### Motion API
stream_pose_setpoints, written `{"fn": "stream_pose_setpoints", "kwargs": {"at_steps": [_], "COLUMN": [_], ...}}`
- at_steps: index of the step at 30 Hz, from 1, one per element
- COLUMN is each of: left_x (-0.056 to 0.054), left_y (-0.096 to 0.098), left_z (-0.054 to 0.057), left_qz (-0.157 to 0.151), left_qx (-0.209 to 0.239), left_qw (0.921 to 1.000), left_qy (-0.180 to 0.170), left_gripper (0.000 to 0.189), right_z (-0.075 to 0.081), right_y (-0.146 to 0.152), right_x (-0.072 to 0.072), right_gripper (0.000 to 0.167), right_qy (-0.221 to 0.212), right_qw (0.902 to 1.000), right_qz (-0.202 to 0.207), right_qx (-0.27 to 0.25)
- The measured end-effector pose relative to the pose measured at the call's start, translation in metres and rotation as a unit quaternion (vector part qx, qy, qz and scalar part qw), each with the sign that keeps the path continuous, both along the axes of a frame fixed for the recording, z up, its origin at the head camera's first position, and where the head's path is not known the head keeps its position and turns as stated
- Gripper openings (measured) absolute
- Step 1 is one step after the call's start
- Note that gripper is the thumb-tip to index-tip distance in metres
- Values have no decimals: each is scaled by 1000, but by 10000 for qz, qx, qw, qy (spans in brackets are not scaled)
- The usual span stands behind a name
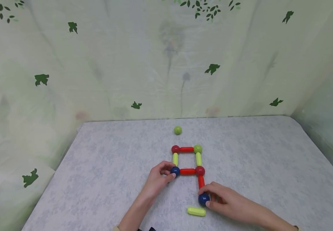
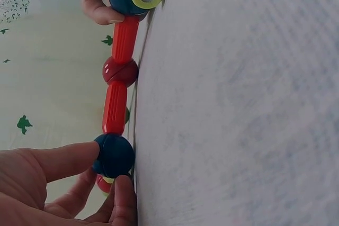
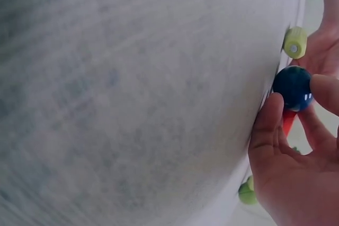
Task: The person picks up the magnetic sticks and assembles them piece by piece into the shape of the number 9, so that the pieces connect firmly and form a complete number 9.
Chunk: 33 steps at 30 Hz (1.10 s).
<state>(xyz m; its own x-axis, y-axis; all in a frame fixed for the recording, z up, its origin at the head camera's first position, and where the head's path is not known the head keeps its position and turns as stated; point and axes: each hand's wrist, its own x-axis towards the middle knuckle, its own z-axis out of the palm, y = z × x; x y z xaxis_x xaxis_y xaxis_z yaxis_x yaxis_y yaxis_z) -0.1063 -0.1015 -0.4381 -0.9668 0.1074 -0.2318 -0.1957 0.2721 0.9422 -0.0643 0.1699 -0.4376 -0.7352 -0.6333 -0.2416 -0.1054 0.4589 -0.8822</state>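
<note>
A square of rods and balls lies on the grey table. Its far side is a red rod (image 1: 187, 149) between a red ball (image 1: 175, 149) and a green ball (image 1: 197, 149). Yellow-green rods form its two sides. My left hand (image 1: 160, 176) pinches the blue ball (image 2: 114, 155) at the near left corner. From the red ball (image 1: 200, 170) at the near right corner, another red rod (image 1: 201, 181) runs toward me to a second blue ball (image 1: 203, 199). That ball is held between the thumb and fingers of my right hand (image 1: 227, 200).
A loose yellow-green rod (image 1: 196, 211) lies just left of the right hand, close to the second blue ball. Beyond the square sits a single green ball (image 1: 178, 130). A pale curtain (image 1: 143, 64) with leaf and bird shapes hangs behind the table (image 1: 111, 147).
</note>
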Motion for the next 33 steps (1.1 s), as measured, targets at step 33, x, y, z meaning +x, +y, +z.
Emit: {"fn": "stream_pose_setpoints", "kwargs": {"at_steps": [33], "left_x": [49], "left_y": [21], "left_z": [5], "left_qz": [-3139], "left_qx": [-1881], "left_qw": [9301], "left_qy": [318], "left_gripper": [13], "right_z": [-5], "right_y": [5], "right_x": [-2], "right_gripper": [30], "right_qy": [-160], "right_qw": [9997], "right_qz": [-32], "right_qx": [-204]}}
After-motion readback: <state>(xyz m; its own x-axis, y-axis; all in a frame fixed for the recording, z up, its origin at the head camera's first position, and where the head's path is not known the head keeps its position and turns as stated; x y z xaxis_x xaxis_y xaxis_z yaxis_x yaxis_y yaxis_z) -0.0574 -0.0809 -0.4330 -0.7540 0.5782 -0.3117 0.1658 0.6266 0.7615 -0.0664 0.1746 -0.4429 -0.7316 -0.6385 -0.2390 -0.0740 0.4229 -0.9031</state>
